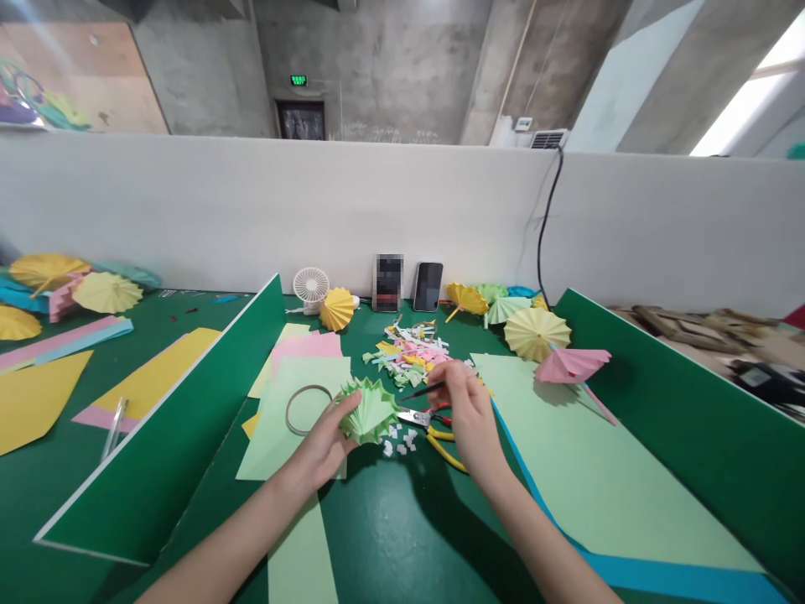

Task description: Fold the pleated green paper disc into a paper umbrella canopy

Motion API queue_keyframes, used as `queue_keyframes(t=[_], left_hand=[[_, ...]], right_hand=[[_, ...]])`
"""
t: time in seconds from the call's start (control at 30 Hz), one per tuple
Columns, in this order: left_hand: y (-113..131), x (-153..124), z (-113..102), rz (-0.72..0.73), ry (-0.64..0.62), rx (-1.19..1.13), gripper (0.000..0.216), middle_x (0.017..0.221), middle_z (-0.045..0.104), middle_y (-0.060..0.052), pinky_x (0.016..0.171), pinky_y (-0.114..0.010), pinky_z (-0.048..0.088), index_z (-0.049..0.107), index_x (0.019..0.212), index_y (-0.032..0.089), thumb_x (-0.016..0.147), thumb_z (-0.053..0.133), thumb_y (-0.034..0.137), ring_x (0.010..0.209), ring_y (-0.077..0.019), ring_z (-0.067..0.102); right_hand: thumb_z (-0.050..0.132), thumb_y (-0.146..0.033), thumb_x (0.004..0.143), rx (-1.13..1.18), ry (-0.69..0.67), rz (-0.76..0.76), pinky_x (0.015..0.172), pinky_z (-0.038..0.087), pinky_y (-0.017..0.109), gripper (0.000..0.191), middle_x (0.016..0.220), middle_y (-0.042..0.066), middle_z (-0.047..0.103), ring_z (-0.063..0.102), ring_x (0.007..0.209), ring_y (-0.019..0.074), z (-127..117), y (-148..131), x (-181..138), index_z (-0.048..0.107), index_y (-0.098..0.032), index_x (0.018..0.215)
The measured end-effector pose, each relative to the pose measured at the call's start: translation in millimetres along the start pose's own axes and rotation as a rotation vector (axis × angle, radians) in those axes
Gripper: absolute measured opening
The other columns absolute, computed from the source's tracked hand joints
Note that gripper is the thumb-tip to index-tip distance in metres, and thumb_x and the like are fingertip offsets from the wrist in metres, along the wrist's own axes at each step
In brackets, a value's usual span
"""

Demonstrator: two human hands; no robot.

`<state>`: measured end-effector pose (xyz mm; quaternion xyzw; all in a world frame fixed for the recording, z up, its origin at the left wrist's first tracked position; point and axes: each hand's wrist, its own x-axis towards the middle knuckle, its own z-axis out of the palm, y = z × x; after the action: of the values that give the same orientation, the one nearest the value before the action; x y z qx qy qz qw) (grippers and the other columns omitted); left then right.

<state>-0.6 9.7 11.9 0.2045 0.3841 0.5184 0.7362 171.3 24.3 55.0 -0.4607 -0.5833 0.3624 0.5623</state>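
Observation:
In my left hand [325, 440] is a light green pleated paper umbrella top [372, 411], gripped at its left edge between thumb and fingers. My right hand [471, 419] is closed around a thin black pointed tool [423, 391], whose tip points left, close to the pleated paper. Cutting tools with a metal blade [413, 417] and red and yellow handles [448, 455] lie under and beside my right hand, partly hidden by it. Small white paper bits [401, 446] lie below the pleated paper. A brown ring [288, 412] rests on green paper sheets [270, 449] behind my left hand.
A heap of coloured paper scraps [412, 352] lies ahead. Green dividers [189, 419] stand either side. Finished paper umbrellas [537, 334] and a pink one [572, 366] sit right, by a large green sheet [604, 470]. A small fan [311, 285] and two phones [428, 287] stand at the back.

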Motion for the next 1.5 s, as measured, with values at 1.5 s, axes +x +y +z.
queue_keyframes(t=[1.5], left_hand=[[2,-1,2,-0.044,-0.032,-0.017,0.038,0.105,0.064,-0.006,0.078,-0.027,0.05,0.057,0.106,0.018,0.072,0.064,0.033,0.099,-0.0209,0.058]], right_hand=[[0.039,-0.021,0.086,-0.395,-0.197,-0.407,0.059,0.04,0.025,0.017,0.07,0.002,0.049,0.049,0.064,0.0141,1,0,-5,0.055,-0.021,0.084]])
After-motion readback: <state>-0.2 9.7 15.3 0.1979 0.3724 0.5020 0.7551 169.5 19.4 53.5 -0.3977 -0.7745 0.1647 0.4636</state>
